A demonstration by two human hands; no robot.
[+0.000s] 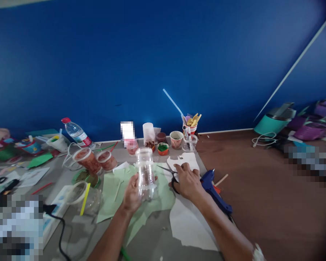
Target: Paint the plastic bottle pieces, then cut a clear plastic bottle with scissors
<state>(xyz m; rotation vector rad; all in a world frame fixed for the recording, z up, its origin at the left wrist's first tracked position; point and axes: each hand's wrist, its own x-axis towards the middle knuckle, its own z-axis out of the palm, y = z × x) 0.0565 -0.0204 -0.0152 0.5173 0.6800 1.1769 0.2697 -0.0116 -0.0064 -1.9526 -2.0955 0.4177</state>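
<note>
My left hand (132, 194) is wrapped around a clear plastic bottle piece (146, 177), which stands nearly upright above the green paper (111, 192). My right hand (187, 180) has its fingers bent round the dark handles of a pair of scissors (174, 177), whose blades point left toward the bottle piece. Under the scissors lies white paper (190, 221) with a cut, uneven edge. Just right of that hand, a blue glue gun (217, 197) rests by the table's brown section, partly covered by my forearm.
Along the wall stand a red-capped water bottle (77, 134), a paper cup (176, 139) and a cup of wooden cutlery (190, 125). Reddish tubs (88, 161), a yellow strip (85, 199) and a power strip (54, 217) with a black cord lie left. Another person's hand (0, 135) shows far left.
</note>
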